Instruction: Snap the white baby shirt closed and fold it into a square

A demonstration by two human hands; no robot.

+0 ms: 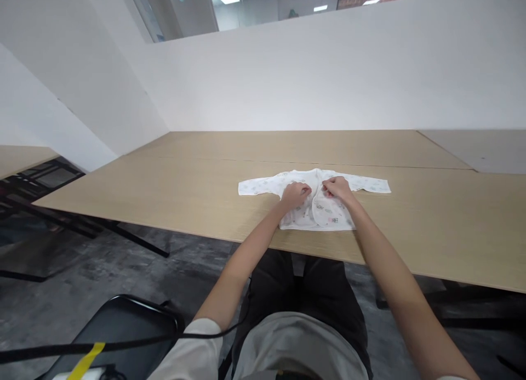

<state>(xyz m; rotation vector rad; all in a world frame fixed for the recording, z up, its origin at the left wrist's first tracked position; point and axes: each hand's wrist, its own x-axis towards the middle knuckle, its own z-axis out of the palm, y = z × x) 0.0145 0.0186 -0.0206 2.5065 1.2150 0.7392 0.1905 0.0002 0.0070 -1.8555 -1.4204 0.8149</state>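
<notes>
The white shirt [324,207] lies spread on the table [184,188] by its near edge, with its sleeves out to left and right. The left hand [296,195] and the right hand [337,188] are at its front opening, fingertips drawn in, but I cannot tell if they pinch cloth. In my judgement, it is better to handle the front edges lightly, keeping them level and the cloth flat.

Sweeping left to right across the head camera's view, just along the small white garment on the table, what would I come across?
The sleeve at picture left, then the person's left hand, the person's right hand, and the sleeve at picture right.
</notes>
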